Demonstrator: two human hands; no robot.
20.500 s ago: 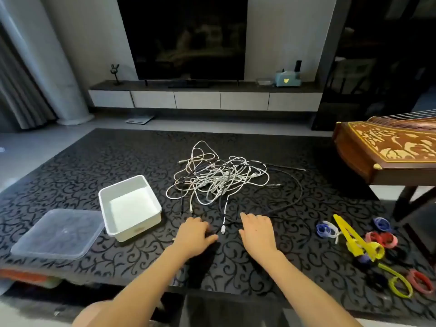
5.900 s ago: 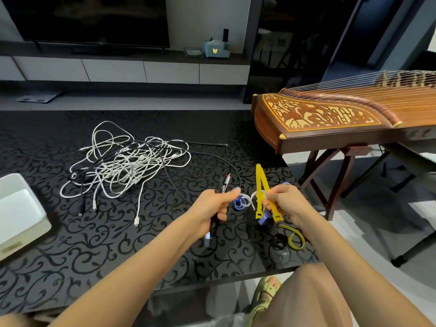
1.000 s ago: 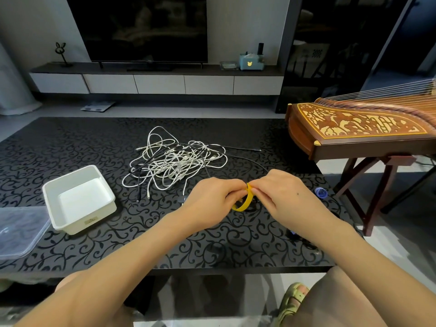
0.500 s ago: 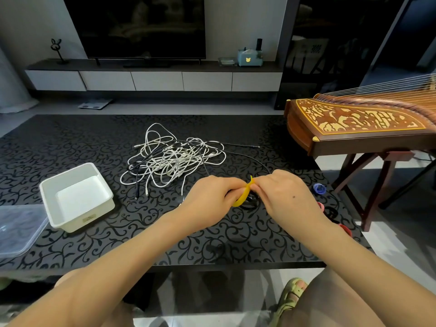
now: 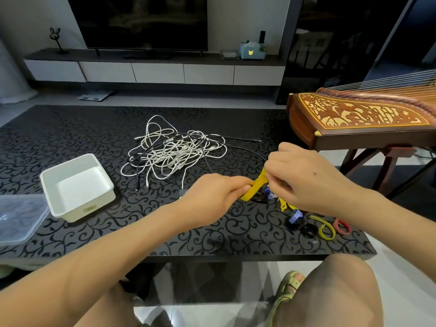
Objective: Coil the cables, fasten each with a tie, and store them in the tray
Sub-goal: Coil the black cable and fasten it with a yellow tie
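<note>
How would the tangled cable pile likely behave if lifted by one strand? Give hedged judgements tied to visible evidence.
The cable pile is probably floppy: its thin strands lie in loose curved loops flat on the table. One lifted strand would likely drag others along, since white and black cables cross repeatedly.

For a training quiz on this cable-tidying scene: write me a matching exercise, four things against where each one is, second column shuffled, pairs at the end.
Things:
1. white tray
2. cable tangle
3. yellow tie
4. clear lid

Places:
A. pinched by the left hand and right hand
B. cut off by the picture's left edge
C. between the lid and the cables
D. loose heap in the middle of the table

Pairs: 1-C, 2-D, 3-A, 4-B.
</note>
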